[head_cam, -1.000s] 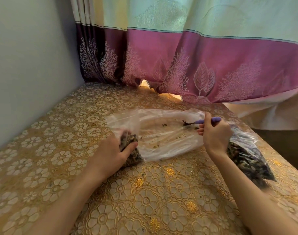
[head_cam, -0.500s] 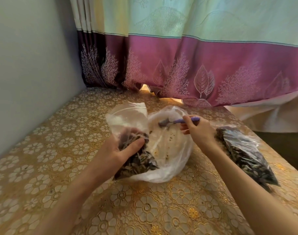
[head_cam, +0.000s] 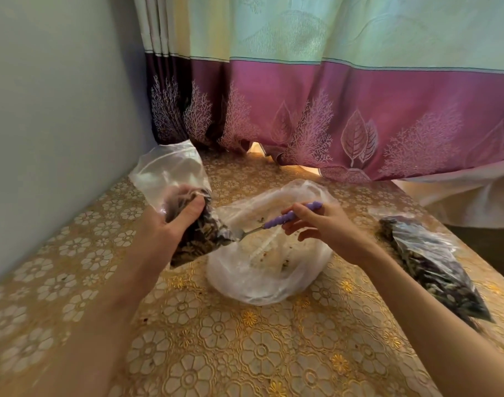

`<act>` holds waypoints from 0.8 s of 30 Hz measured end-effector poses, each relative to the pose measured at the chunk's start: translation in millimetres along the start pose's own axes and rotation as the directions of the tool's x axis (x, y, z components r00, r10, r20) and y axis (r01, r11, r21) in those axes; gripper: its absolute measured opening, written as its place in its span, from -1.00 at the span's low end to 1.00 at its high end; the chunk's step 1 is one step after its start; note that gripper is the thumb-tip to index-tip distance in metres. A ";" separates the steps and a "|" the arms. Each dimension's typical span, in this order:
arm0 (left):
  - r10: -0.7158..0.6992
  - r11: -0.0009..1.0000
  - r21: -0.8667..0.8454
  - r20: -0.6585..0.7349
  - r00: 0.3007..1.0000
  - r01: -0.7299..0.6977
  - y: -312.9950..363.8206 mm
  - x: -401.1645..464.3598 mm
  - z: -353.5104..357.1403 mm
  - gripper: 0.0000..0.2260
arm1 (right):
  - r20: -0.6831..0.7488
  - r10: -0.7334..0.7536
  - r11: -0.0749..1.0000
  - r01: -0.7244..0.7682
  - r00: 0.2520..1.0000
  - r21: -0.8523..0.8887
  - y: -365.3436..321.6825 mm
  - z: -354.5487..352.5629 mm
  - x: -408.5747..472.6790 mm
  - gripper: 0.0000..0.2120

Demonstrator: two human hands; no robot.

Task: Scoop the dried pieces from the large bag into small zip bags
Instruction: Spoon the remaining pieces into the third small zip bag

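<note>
The left hand [head_cam: 170, 233] grips a clear small zip bag [head_cam: 187, 213] half full of dark dried pieces; the right hand [head_cam: 328, 227] pinches a purple-handled metal spoon [head_cam: 285, 219] over the nearly empty large clear plastic bag [head_cam: 268, 270] — a filled clear bag [head_cam: 428, 262] lies right.

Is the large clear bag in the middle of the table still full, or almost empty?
Almost empty. The large bag lies slack and see-through, with only scattered crumbs inside; the dark pieces fill the small zip bag gripped by the left hand.

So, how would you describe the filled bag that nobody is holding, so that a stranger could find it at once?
Start at the gold flowered tablecloth and go to its right edge, below the purple curtain. There lies a clear zip bag, packed with dark dried pieces. Unlike the bag in the left hand or the nearly empty large bag, no hand touches it.
</note>
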State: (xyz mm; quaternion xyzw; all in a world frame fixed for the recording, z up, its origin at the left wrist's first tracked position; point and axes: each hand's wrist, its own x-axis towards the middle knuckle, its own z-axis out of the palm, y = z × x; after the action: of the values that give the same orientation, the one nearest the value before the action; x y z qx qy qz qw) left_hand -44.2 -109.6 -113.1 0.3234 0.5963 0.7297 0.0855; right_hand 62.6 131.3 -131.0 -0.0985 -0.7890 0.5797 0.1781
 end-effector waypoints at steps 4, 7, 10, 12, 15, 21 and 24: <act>-0.208 0.978 0.006 0.033 0.978 0.208 -15.9 2.7 -0.8 -0.90 | 0.032 0.015 0.997 -0.017 0.999 0.069 -2.4 0.9 -5.0 -0.71; -0.314 0.948 -0.016 0.093 0.945 0.316 -19.7 0.9 2.7 -0.89 | 0.051 0.019 0.996 -0.024 0.999 0.083 -1.9 -3.8 -9.4 -0.66; -0.296 0.954 -0.002 0.170 0.940 0.301 -12.9 -1.2 1.7 -0.78 | -0.010 0.046 0.989 -0.044 0.999 0.144 -0.5 -10.8 -14.2 -0.70; -0.259 0.964 0.001 0.222 0.940 0.266 -8.4 -2.1 1.8 -0.75 | -0.139 0.059 0.984 -0.034 0.989 0.173 1.9 -15.8 -16.2 -0.71; -0.150 0.988 -0.015 0.173 0.973 0.155 -7.8 -2.6 7.1 -0.81 | -0.342 0.048 0.984 0.015 0.938 0.178 7.4 -20.8 -15.8 -0.68; -0.037 0.997 0.070 0.171 0.985 0.025 -26.5 -7.9 23.3 -0.84 | -0.513 0.015 0.992 0.052 0.858 0.116 15.2 -13.8 -6.4 -0.64; -0.021 0.977 0.208 0.262 0.965 -0.035 -37.8 -7.9 26.4 -0.95 | -0.581 -0.007 0.996 0.056 0.814 0.067 14.9 -7.6 -0.8 -0.63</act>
State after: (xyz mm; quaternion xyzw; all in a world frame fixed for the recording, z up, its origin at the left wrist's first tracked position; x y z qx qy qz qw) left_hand -32.8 -81.7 -148.9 0.4266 0.6527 0.6132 0.1262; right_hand 65.5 142.3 -143.3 -0.2500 -0.6745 0.5506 0.4234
